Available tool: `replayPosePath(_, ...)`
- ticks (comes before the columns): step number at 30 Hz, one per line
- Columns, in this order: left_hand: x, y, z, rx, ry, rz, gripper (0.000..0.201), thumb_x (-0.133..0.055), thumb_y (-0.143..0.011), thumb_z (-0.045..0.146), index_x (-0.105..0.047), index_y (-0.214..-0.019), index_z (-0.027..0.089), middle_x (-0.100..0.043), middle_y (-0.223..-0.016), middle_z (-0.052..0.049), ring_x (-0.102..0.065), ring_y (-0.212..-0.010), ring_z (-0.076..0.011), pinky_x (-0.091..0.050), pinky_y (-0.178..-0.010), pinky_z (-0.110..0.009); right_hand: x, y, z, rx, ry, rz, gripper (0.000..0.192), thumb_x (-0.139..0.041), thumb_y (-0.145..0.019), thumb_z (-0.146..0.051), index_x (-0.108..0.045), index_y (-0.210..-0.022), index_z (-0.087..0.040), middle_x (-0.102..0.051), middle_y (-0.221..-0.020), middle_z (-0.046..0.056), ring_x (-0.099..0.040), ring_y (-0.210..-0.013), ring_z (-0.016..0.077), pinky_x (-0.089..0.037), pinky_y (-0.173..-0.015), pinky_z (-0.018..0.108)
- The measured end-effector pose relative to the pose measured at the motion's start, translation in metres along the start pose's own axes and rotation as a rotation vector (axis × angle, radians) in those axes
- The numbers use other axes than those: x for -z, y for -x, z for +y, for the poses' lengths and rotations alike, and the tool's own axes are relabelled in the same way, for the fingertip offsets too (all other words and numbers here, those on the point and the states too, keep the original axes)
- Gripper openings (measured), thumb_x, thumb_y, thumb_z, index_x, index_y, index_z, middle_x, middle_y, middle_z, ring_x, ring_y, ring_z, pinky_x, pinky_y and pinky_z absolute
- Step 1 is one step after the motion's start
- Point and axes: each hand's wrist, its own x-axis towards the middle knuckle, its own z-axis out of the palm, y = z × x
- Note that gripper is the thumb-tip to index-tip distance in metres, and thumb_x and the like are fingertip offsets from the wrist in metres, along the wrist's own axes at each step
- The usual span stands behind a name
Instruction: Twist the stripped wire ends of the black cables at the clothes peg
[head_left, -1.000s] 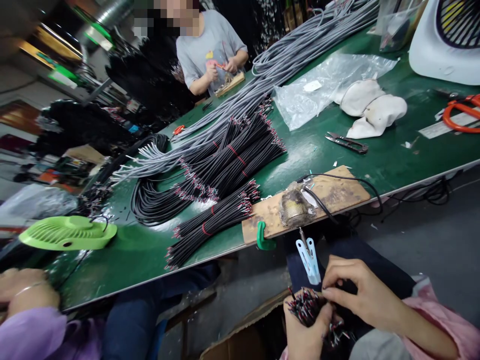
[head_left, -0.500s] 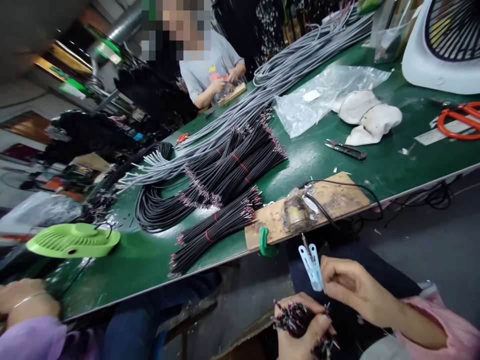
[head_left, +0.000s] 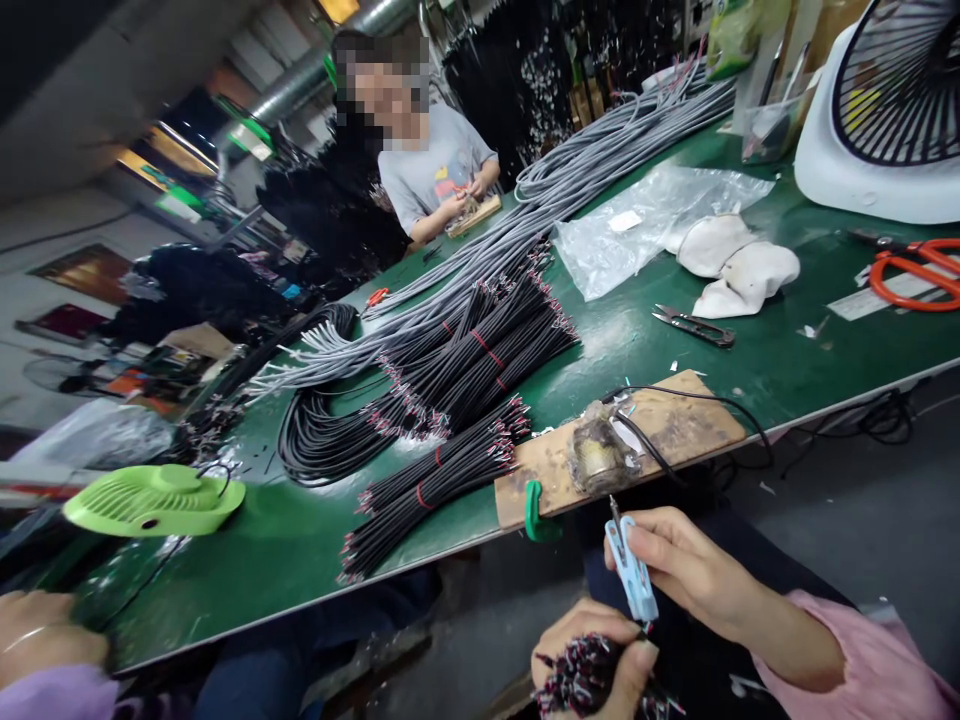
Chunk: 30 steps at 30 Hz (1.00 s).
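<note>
Cable bundle clear of table edge

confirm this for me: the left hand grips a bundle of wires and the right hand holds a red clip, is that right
Not quite: the clip is light blue, not red, as the head view shows. The left hand does grip a bundle of wires, and the right hand does hold the clip.
</note>
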Motion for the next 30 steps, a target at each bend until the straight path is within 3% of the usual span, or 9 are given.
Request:
replayPosePath(9, -0.005, -0.003, 0.005, 0.004, 0.012, -0.044, 0.016, -0.085, -0.064, 0.039, -0.076, -0.060, 0.026, -0.069, -0.052, 0.001, -0.060, -0.046, -0.0130, -0.045, -0.051, -0.021, 0.000, 0.001, 0.004, -0.089, -0.249, -0.067, 0.049, -0.067, -0.080, -0.059, -0.068, -0.077, -0.011, -0.058, -0.067, 0.002, -0.051, -0.059, 0.0112, -0.040, -0.055, 0.023)
replayPosePath(14, -0.004, -0.004, 0.009, 0.001, 0.002, -0.053, 0.013, -0.086, -0.063, 0.036, -0.077, -0.059, 0.027, -0.069, -0.051, 0.001, -0.060, -0.045, -0.0131, -0.044, -0.049, -0.021, 0.018, 0.004, 0.022, -0.075, -0.313, -0.022, 0.048, -0.062, -0.085, -0.058, -0.069, -0.076, -0.012, -0.059, -0.069, 0.004, -0.048, -0.061, 0.0111, -0.035, -0.057, 0.023)
replayPosePath(17, -0.002, -0.001, 0.006, -0.026, -0.032, -0.102, 0.014, -0.084, -0.065, 0.038, -0.078, -0.060, 0.026, -0.070, -0.050, -0.002, -0.061, -0.044, -0.0146, -0.044, -0.049, -0.023, 0.033, 0.013, 0.025, -0.041, -0.101, 0.009, 0.044, -0.061, -0.087, -0.055, -0.069, -0.079, -0.012, -0.060, -0.070, 0.003, -0.049, -0.063, 0.0125, -0.036, -0.059, 0.026)
replayPosePath(20, 0.002, 0.011, -0.003, 0.046, -0.017, -0.149, 0.026, -0.076, -0.074, 0.042, -0.074, -0.057, 0.023, -0.068, -0.047, -0.004, -0.060, -0.043, -0.0182, -0.045, -0.050, -0.028, 0.038, 0.025, 0.019, 0.004, 0.225, 0.038, 0.034, -0.066, -0.086, -0.047, -0.068, -0.078, -0.014, -0.059, -0.071, 0.002, -0.053, -0.068, 0.0149, -0.040, -0.064, 0.028)
replayPosePath(24, 0.000, 0.030, -0.015, 0.257, -0.014, -0.018, 0.027, -0.079, -0.070, 0.042, -0.067, -0.059, 0.021, -0.067, -0.051, -0.002, -0.060, -0.044, -0.0175, -0.046, -0.049, -0.028, 0.026, 0.039, 0.008, 0.194, 0.529, -0.002, 0.023, -0.069, -0.085, -0.035, -0.070, -0.073, -0.015, -0.062, -0.072, 0.003, -0.055, -0.072, 0.0176, -0.042, -0.068, 0.030)
replayPosePath(26, -0.003, 0.035, -0.016, 0.264, -0.076, 0.070, 0.024, -0.086, -0.062, 0.038, -0.069, -0.063, 0.021, -0.067, -0.058, -0.001, -0.061, -0.050, -0.0166, -0.047, -0.052, -0.026, 0.016, 0.043, 0.003, 0.315, 0.618, -0.040, 0.016, -0.069, -0.086, -0.029, -0.071, -0.077, -0.016, -0.066, -0.073, 0.004, -0.057, -0.075, 0.0190, -0.043, -0.072, 0.032)
replayPosePath(30, -0.007, 0.032, -0.014, 0.227, -0.048, 0.030, 0.025, -0.085, -0.062, 0.039, -0.070, -0.062, 0.019, -0.064, -0.056, 0.000, -0.057, -0.052, -0.0144, -0.045, -0.055, -0.023, 0.008, 0.047, -0.001, 0.374, 0.745, 0.009, 0.014, -0.060, -0.089, -0.018, -0.065, -0.076, -0.017, -0.065, -0.073, 0.004, -0.056, -0.073, 0.0184, -0.042, -0.072, 0.033)
